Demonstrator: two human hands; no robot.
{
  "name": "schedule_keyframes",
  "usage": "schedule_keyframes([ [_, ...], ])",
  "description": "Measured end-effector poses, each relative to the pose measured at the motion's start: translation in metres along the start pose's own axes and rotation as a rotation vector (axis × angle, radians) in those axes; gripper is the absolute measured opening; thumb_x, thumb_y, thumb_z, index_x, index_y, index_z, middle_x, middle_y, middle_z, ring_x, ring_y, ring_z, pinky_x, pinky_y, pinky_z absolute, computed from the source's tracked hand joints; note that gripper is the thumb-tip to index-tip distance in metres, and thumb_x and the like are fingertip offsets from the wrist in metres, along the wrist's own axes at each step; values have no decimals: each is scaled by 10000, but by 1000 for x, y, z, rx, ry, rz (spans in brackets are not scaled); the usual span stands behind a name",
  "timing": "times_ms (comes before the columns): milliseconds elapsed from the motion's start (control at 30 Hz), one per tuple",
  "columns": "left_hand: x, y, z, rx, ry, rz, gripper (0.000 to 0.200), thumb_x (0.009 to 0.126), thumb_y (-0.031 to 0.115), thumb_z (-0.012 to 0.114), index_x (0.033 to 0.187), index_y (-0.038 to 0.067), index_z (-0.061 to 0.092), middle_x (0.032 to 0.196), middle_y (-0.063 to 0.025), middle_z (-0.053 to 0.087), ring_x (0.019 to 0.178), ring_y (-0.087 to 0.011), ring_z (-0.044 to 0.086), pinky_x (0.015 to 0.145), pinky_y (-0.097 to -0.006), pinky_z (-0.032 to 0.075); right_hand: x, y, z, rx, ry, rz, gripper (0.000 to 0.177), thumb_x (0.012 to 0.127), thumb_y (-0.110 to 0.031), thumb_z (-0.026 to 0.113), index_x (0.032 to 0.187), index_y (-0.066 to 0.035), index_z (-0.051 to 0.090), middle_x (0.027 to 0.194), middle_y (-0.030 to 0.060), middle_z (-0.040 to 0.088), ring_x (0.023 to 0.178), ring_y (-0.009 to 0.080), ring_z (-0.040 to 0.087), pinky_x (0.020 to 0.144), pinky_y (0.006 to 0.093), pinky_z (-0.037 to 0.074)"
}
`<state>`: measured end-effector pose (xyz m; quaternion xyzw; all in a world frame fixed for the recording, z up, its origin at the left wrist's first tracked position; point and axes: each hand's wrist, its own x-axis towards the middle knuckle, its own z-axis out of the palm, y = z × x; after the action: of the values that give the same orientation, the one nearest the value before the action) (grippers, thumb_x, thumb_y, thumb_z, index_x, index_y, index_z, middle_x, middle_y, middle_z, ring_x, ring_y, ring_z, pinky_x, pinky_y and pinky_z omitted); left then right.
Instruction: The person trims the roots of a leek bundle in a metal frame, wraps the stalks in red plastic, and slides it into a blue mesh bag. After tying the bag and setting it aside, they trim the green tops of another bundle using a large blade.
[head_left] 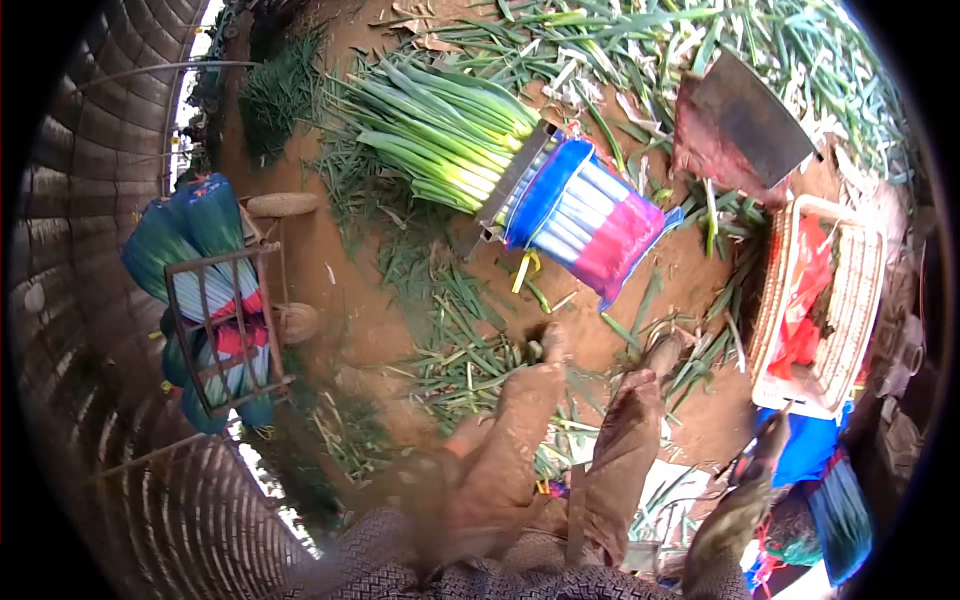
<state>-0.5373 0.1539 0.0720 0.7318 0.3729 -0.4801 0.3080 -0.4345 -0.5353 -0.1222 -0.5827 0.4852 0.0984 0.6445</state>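
My right hand [772, 436] reaches down at the right, its fingertips at the lower end of the white plastic crate [766, 300] and beside blue plastic [800, 448]. Its fingers are too small and dark to make out. On the other side, my left hand [468, 437] is blurred and hangs close to my left knee, its fingers hidden. Ahead of my feet lies a big bundle of green onions [440, 135] in a metal holder [515, 178], its white ends covered by a clear, blue and pink plastic sleeve [590, 220].
Red plastic [800, 335] lies inside the crate. A dark flat board [750, 115] stands beyond it. Loose green onions [640, 45] cover the ground at the top. On the left, a metal-framed cart [215, 330] carries several wrapped bundles. Another wrapped bundle [840, 515] lies at lower right.
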Motion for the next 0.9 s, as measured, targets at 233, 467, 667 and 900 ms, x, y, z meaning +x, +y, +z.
schedule_keyframes([
  [233, 4, -46, -68, 118, 161, -53, 416, 904, 393, 570, 1152, 70, 655, 1138, -205, 666, 1079, -383, 618, 929, -450, 479, -129, -38, 92, -104, 393, -102, 319, 846, -132, 722, 1027, -39, 477, 713, 11, 490, 517, 106, 460, 428, 281, 373],
  [467, 70, -103, -173, -251, 36, -13, 401, 934, 362, 613, 1154, 31, 555, 1043, -128, 621, 956, -262, 579, 855, -405, 470, -264, -75, 201, -238, 476, -490, 289, 971, -230, 580, 1156, -28, 489, 680, 1, 512, 458, 114, 441, 412, 274, 361],
  [667, 71, -92, -348, -259, -41, 261, 721, 924, 409, 659, 1434, -12, 370, 1347, -160, 510, 1178, -316, 523, 989, -438, 441, -389, -51, 406, -38, 96, -8, 213, 882, -233, 695, 817, -127, 523, 525, -19, 418, 369, 148, 429, 340, 318, 322],
  [900, 112, -80, -489, -48, 154, 483, 672, 930, 416, 650, 1415, 3, 438, 1234, -150, 600, 958, -294, 625, 823, -436, 512, -473, -86, 619, 80, -249, 24, 97, 864, -106, 643, 881, -79, 552, 546, -11, 449, 397, 142, 443, 373, 299, 372],
])
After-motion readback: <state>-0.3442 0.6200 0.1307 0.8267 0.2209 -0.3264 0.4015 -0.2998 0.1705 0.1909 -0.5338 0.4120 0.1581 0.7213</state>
